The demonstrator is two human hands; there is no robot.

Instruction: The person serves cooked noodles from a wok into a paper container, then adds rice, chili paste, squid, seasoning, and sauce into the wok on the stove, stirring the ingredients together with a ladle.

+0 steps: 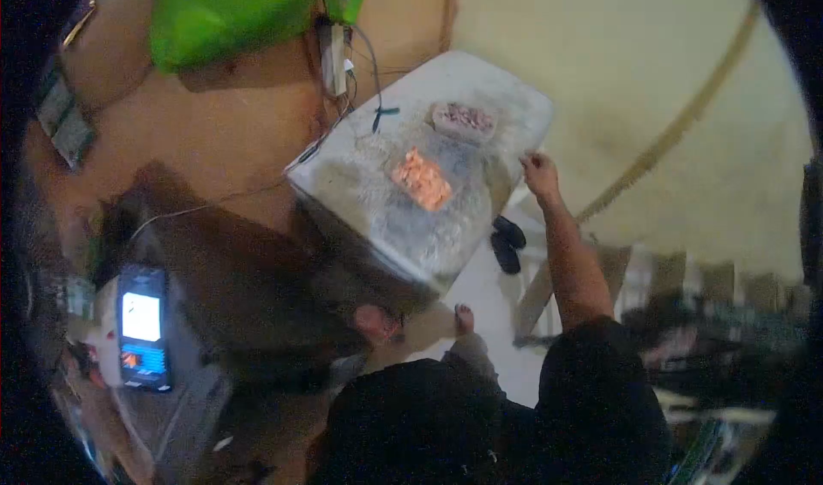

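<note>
My right hand [540, 174] is just off the right edge of a pale, worn table [364, 150], fingers bent together in a pinch. Whether a small thing is between the fingertips cannot be made out. On the table lies a heap of orange pieces [422, 180]. Behind it, nearer my right hand, is a clear container [464, 121] of small pinkish-brown pieces. My left hand does not show. A blurred reddish shape [377, 323] below the table looks like a foot.
A bright green bag [231, 18] is at the upper left. A power strip [334, 60] and cables lie by the table's back left edge. Dark slippers [507, 245] are on the floor at right. A lit phone [143, 326] is at lower left. My bare foot [464, 318] is below.
</note>
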